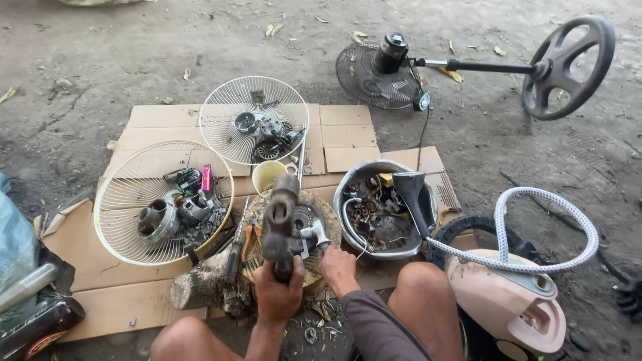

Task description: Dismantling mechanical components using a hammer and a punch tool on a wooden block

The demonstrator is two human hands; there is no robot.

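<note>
The left hand [277, 294] is closed around a hammer [279, 224] raised over a wooden stump [294, 234]. Just beside it, the right hand [336, 266] pinches a small metal part [314, 234] on the stump's edge. Open cardboard [107, 294] lies to the left; a metal bowl [384, 207] crowds the right.

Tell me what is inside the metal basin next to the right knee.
The metal basin holds a heap of rusty scrap parts, a white wire and a dark funnel-shaped plastic piece. The heap covers the basin's bottom, so anything under it is hidden.
</note>
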